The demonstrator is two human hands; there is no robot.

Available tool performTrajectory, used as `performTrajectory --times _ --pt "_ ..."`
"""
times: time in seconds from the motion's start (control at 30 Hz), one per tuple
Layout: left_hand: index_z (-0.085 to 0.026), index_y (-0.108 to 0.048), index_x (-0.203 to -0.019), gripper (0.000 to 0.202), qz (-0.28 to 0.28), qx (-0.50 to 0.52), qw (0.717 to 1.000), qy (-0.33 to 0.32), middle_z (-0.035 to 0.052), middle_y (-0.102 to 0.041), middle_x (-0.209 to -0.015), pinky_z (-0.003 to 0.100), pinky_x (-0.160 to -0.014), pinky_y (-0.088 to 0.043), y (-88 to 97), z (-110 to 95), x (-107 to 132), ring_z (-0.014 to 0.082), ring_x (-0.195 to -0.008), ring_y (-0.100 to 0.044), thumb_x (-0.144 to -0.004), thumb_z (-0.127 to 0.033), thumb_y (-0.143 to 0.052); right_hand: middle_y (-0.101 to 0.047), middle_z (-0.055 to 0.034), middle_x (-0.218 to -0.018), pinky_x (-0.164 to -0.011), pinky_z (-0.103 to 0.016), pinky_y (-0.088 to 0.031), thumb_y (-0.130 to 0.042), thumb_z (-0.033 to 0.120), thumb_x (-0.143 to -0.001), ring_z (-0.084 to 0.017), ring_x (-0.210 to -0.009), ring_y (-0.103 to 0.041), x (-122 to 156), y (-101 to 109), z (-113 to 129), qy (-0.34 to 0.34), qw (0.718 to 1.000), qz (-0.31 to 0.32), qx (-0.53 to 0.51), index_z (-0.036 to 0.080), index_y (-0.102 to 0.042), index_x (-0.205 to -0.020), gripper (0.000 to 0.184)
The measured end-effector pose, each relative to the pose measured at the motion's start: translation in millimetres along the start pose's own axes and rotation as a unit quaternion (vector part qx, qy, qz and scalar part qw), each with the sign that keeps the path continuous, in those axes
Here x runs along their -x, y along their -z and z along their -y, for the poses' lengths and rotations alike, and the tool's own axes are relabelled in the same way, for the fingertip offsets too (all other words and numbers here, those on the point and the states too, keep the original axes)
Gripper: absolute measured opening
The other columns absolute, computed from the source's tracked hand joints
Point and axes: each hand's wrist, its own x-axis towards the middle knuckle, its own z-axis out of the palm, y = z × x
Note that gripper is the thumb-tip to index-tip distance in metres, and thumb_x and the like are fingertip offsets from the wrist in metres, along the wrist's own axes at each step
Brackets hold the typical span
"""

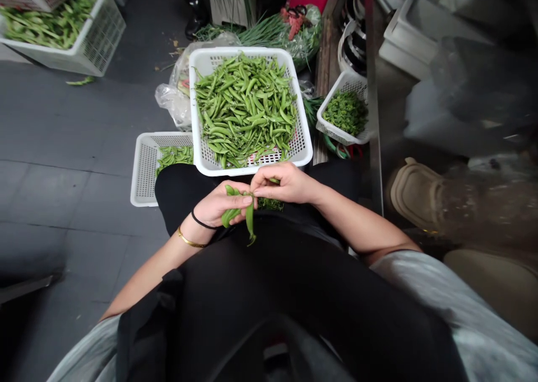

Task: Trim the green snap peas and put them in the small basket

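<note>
My left hand (221, 203) is closed around a small bunch of green pea pods (235, 209) above my lap; one pod hangs down from the fingers. My right hand (283, 183) pinches the top end of a pod right beside the left hand's fingertips. Just beyond both hands a white plastic basket (303, 141) rests at my knees, heaped with green pea pods (246, 107). Left of my knee a lower white basket (145, 169) holds a few pods (174, 155).
A small white basket (334, 129) of green trimmings sits at the right. Another basket of pods (90, 46) stands far left on the grey tiled floor. Plastic bags (174, 99), green onions (269, 32), a wooden board and stacked white containers (414, 26) lie beyond.
</note>
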Motion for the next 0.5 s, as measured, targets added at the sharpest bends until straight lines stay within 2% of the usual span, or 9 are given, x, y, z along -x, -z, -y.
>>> performTrajectory --times 0.03,0.1,0.23,0.3,0.4,0.43,0.5 --pt "-0.013 -0.068 -0.067 0.026 -0.001 0.010 1.000 0.003 0.0015 -0.053 -0.045 0.018 -0.028 -0.028 0.0 2.5 -1.1 0.0076 -0.030 -0.041 -0.064 -0.037 -0.076 -0.059 0.0024 -0.066 -0.056 -0.018 -0.036 -0.058 0.023 -0.083 -0.005 -0.056 -0.046 0.3 -1.0 -1.3 0.003 1.000 0.010 0.015 0.014 -0.062 -0.078 0.011" --pt "-0.012 -0.065 -0.066 0.026 -0.018 0.041 0.999 0.000 0.0002 -0.051 -0.044 0.017 -0.028 -0.028 0.1 7.0 -4.5 0.0072 -0.030 -0.040 -0.064 -0.036 -0.076 -0.058 0.0016 -0.066 -0.057 -0.019 -0.037 -0.055 0.021 -0.082 -0.007 -0.057 -0.046 1.0 -6.5 -4.2 0.020 0.996 -0.016 0.080 0.015 -0.059 -0.074 0.011" --pt "-0.012 -0.061 -0.067 0.025 -0.110 0.098 0.988 -0.037 -0.0013 -0.051 -0.048 0.015 -0.030 -0.030 3.9 9.2 -8.8 0.0065 -0.035 -0.044 -0.066 -0.033 -0.075 -0.057 -0.0009 -0.067 -0.060 -0.023 -0.039 -0.050 0.015 -0.079 -0.010 -0.062 -0.049 8.6 -14.8 -6.1 0.039 0.968 -0.143 0.201 0.016 -0.056 -0.070 0.011" --pt "-0.012 -0.062 -0.071 0.023 -0.190 0.083 0.974 -0.094 -0.0009 -0.055 -0.051 0.016 -0.031 -0.033 8.2 7.0 -5.8 0.0068 -0.037 -0.046 -0.066 -0.030 -0.076 -0.056 -0.0003 -0.065 -0.058 -0.022 -0.039 -0.051 0.015 -0.079 -0.010 -0.059 -0.048 19.2 -5.6 -3.7 0.022 0.962 -0.191 0.196 0.017 -0.056 -0.070 0.010" --pt "-0.013 -0.063 -0.074 0.022 -0.300 0.012 0.933 -0.198 -0.0010 -0.058 -0.053 0.016 -0.034 -0.037 13.7 3.8 4.0 0.0072 -0.038 -0.049 -0.067 -0.029 -0.076 -0.055 0.0013 -0.063 -0.052 -0.021 -0.036 -0.055 0.020 -0.080 -0.008 -0.054 -0.044 40.2 23.6 1.0 -0.067 0.952 -0.252 0.158 0.017 -0.056 -0.070 0.010" --pt "-0.013 -0.063 -0.075 0.022 -0.321 -0.014 0.921 -0.219 -0.0011 -0.059 -0.053 0.017 -0.035 -0.038 14.2 3.2 7.5 0.0071 -0.039 -0.049 -0.068 -0.029 -0.076 -0.055 0.0016 -0.063 -0.051 -0.021 -0.035 -0.057 0.023 -0.080 -0.008 -0.053 -0.044 46.0 33.3 2.1 -0.100 0.954 -0.243 0.146 0.017 -0.057 -0.070 0.012" --pt "-0.014 -0.064 -0.078 0.021 -0.333 -0.066 0.910 -0.237 -0.0011 -0.059 -0.055 0.017 -0.038 -0.040 12.7 3.0 12.6 0.0076 -0.041 -0.051 -0.070 -0.030 -0.075 -0.055 0.0019 -0.062 -0.051 -0.020 -0.035 -0.060 0.029 -0.081 -0.007 -0.052 -0.043 52.0 44.8 3.4 -0.147 0.968 -0.159 0.125 0.016 -0.060 -0.073 0.015"
